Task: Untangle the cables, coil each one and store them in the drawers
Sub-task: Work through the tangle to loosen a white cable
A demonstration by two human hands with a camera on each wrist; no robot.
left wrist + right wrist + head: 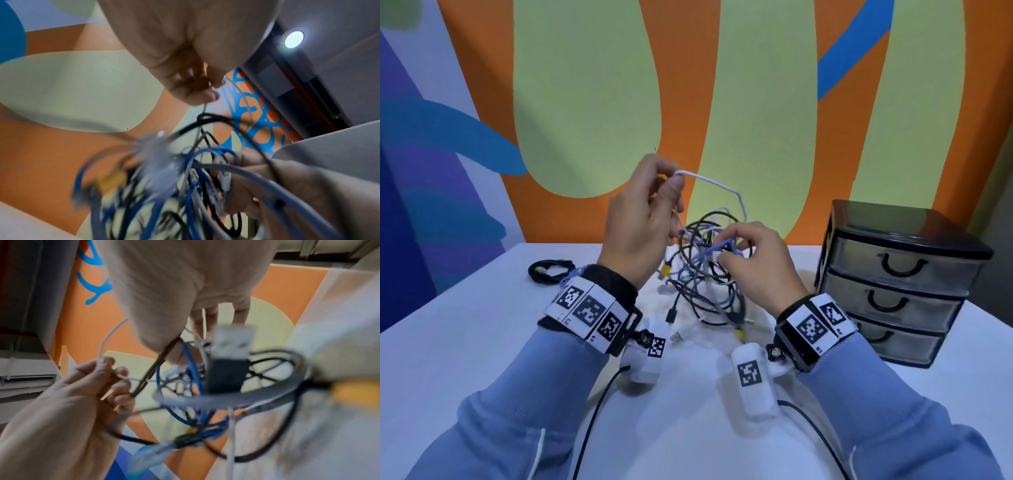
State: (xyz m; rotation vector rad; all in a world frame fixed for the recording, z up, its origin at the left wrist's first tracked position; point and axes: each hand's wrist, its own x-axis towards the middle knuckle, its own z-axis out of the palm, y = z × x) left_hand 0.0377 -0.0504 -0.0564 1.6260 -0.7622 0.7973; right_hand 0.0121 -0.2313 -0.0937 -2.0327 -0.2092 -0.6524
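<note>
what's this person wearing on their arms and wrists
Both arms are in light blue sleeves. Each wrist carries a black band faced with white tiles printed with black square markers. A white camera pod with its own marker hangs under each wrist, each trailing a thin black cable. The hands are bare.

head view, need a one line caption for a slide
Left hand lifts a white cable from the cable tangle while the right hand grips it, beside closed drawers.
</note>
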